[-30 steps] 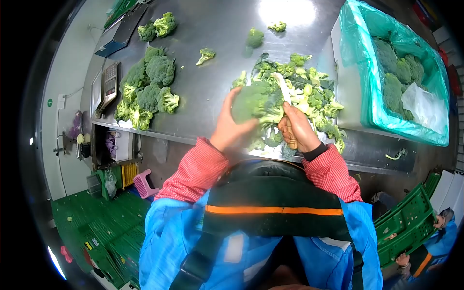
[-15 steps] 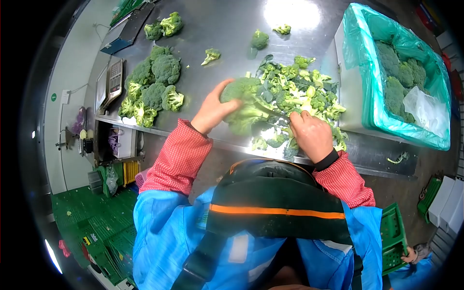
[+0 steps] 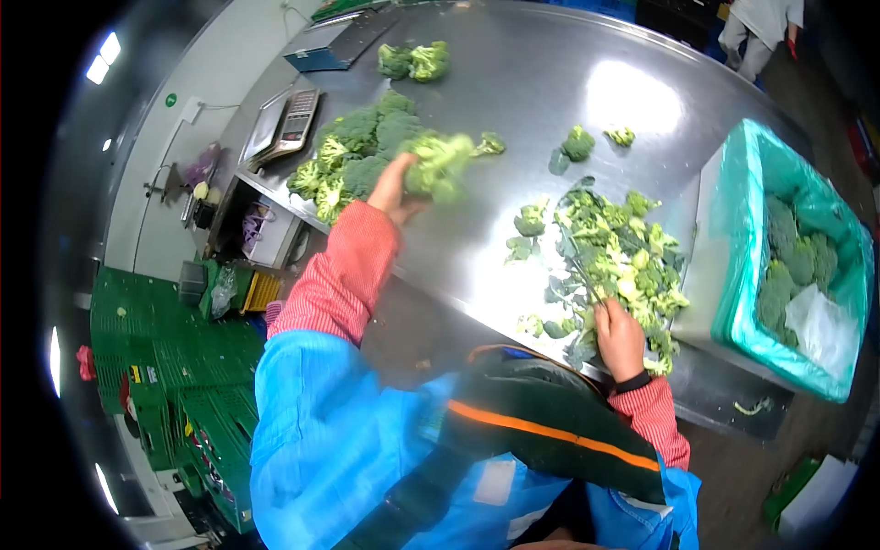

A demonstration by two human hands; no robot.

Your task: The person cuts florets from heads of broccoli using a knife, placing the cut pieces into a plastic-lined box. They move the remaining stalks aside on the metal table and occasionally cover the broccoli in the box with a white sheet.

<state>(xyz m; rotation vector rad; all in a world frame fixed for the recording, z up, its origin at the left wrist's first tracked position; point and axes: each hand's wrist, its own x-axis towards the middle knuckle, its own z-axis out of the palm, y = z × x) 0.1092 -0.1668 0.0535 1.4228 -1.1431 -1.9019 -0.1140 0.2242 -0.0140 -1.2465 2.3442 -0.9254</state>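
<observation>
A broccoli head [image 3: 438, 163] is gripped by the left hand [image 3: 394, 188]; a knife [image 3: 577, 268] is clasped in the right hand [image 3: 621, 337].

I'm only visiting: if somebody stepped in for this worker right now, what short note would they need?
Left hand: grips a broccoli head, stretched out beside the pile of heads on the steel table.
Right hand: closed on a knife, at the heap of trimmings.
Done: the pile looks trimmed.
Left: the green-lined bin holds more whole heads, probably untrimmed.
</observation>
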